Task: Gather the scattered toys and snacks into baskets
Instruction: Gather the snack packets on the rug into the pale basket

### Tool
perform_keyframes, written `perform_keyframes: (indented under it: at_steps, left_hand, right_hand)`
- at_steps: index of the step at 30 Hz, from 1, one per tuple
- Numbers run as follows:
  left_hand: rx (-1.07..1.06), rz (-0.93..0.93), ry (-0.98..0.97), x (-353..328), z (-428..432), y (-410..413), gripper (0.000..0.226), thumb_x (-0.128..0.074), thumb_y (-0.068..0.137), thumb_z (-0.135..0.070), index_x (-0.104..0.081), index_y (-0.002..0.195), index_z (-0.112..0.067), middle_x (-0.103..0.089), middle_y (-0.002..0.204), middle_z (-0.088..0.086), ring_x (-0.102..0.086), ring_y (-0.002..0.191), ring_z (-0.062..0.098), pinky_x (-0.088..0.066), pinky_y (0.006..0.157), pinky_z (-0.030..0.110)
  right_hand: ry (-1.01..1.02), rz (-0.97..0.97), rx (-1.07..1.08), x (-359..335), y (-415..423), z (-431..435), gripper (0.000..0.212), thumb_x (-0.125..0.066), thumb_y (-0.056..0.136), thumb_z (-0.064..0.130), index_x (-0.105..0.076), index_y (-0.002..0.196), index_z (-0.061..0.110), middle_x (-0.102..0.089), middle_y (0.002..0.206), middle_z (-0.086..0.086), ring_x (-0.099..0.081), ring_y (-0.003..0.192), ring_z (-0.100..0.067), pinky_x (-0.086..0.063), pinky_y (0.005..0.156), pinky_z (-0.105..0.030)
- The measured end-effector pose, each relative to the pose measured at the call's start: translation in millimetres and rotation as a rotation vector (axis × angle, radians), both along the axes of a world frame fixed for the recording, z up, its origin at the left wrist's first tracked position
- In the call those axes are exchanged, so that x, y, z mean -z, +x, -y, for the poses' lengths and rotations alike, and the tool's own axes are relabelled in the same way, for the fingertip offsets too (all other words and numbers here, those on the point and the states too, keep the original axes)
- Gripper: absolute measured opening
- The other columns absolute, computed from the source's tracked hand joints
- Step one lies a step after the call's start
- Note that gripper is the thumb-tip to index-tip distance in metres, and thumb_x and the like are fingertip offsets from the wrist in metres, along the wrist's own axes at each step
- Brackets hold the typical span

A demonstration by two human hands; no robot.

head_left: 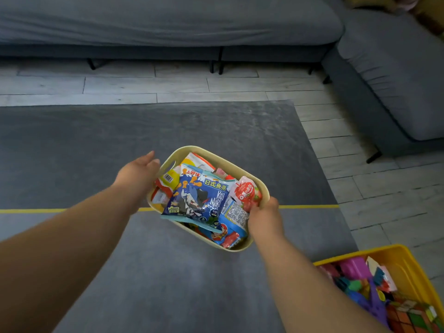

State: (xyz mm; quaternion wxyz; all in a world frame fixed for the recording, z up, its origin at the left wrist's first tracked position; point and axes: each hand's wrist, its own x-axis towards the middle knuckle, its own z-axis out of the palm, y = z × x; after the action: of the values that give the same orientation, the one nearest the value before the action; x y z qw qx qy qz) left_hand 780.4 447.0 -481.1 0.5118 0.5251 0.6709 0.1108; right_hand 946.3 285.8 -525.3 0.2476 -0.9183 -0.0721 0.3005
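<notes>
one cream basket [211, 155] of snacks [199, 195] over the grey rug [72, 152], right hand [264, 218] gripping its right rim, left hand [137, 175] open beside its left end, yellow toy bin [408, 265] off to the right

Cream basket [260, 186]; yellow bin [406, 263]

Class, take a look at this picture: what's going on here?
A person is handling a cream basket full of snacks on a grey rug. The right hand grips the basket's right rim, and the left hand is open beside its left handle. A yellow bin packed with toys stands at the lower right.
</notes>
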Motion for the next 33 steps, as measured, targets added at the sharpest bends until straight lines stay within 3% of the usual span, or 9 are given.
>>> perform_keyframes:
  at_steps: [2, 3, 7, 10, 13, 19, 23, 26, 33]
  left_hand:
    - [0.094, -0.017, -0.033, 2, -9, 4, 0.045, -0.055, 0.097, -0.023, -0.052, 0.141, -0.02, -0.061, 0.132, 0.01, -0.061, 0.109, 0.026, -0.048, 0.091, 0.033]
    - [0.153, -0.052, -0.005, 2, -9, 5, 0.037, -0.054, 0.098, -0.024, -0.06, 0.135, -0.021, -0.068, 0.113, 0.008, -0.065, 0.098, 0.026, -0.051, 0.089, 0.035]
    - [0.209, -0.071, 0.03, 3, 0, 6, 0.023, -0.058, 0.096, -0.032, -0.072, 0.112, -0.023, -0.068, 0.077, -0.003, -0.069, 0.08, 0.026, -0.057, 0.078, 0.036]
    - [0.114, 0.023, -0.04, -6, 15, 13, 0.02, -0.06, 0.095, -0.02, -0.073, 0.11, -0.023, -0.071, 0.078, -0.002, -0.069, 0.069, 0.019, -0.053, 0.058, 0.028]
    - [0.11, 0.168, -0.1, -18, 38, 36, 0.028, -0.059, 0.09, -0.008, -0.075, 0.105, -0.025, -0.076, 0.083, 0.003, -0.073, 0.072, 0.022, -0.059, 0.067, 0.033]
    - [0.123, 0.313, -0.144, -22, 98, 105, 0.041, -0.051, 0.091, -0.007, -0.063, 0.082, -0.045, -0.075, 0.083, -0.006, -0.073, 0.076, 0.017, -0.06, 0.065, 0.029]
    - [0.06, 0.305, -0.131, -13, 143, 154, 0.038, -0.05, 0.093, -0.009, -0.066, 0.093, -0.043, -0.074, 0.084, -0.006, -0.072, 0.076, 0.016, -0.057, 0.064, 0.029]
    - [0.016, 0.267, -0.115, -5, 170, 183, 0.038, -0.051, 0.094, -0.01, -0.066, 0.113, -0.039, -0.073, 0.088, -0.004, -0.072, 0.079, 0.018, -0.059, 0.07, 0.033]
    - [-0.054, 0.202, -0.102, 7, 215, 213, 0.039, -0.051, 0.095, -0.012, -0.064, 0.124, -0.035, -0.074, 0.092, 0.001, -0.072, 0.081, 0.02, -0.059, 0.072, 0.035]
  right_hand:
    - [-0.029, -0.002, -0.01, -3, -2, 1, 0.028, -0.037, 0.096, 0.013, -0.04, 0.124, 0.011, -0.06, 0.115, -0.015, -0.057, 0.095, -0.032, -0.037, 0.071, -0.031]
    - [-0.033, 0.013, -0.025, -5, -2, 2, 0.026, -0.037, 0.096, 0.012, -0.041, 0.122, 0.01, -0.059, 0.114, -0.015, -0.056, 0.094, -0.032, -0.036, 0.071, -0.03]
    - [-0.049, 0.069, -0.055, -10, 10, 3, 0.019, -0.04, 0.095, 0.01, -0.047, 0.113, 0.009, -0.06, 0.111, -0.015, -0.053, 0.087, -0.03, -0.036, 0.07, -0.029]
    - [-0.035, 0.129, -0.052, -17, 36, 9, 0.019, -0.042, 0.093, 0.009, -0.051, 0.109, 0.008, -0.062, 0.109, -0.016, -0.057, 0.092, -0.034, -0.043, 0.073, -0.034]
    - [-0.05, 0.23, -0.063, -30, 78, 21, 0.022, -0.044, 0.089, 0.007, -0.056, 0.107, 0.008, -0.063, 0.108, -0.018, -0.058, 0.1, -0.037, -0.042, 0.074, -0.033]
    - [-0.093, 0.399, -0.16, -61, 177, 43, 0.026, -0.049, 0.086, 0.009, -0.064, 0.108, 0.015, -0.066, 0.105, -0.015, -0.059, 0.095, -0.035, -0.038, 0.073, -0.03]
    - [-0.075, 0.437, -0.191, -59, 226, 70, 0.026, -0.046, 0.087, 0.009, -0.065, 0.102, 0.016, -0.066, 0.096, -0.012, -0.05, 0.077, -0.029, -0.039, 0.069, -0.03]
    - [-0.067, 0.412, -0.205, -51, 253, 94, 0.025, -0.045, 0.087, 0.009, -0.064, 0.102, 0.017, -0.063, 0.092, -0.009, -0.049, 0.076, -0.028, -0.036, 0.068, -0.028]
    - [-0.049, 0.365, -0.282, -31, 285, 130, 0.024, -0.043, 0.092, 0.012, -0.062, 0.106, 0.019, -0.062, 0.095, -0.009, -0.047, 0.078, -0.027, -0.037, 0.069, -0.029]
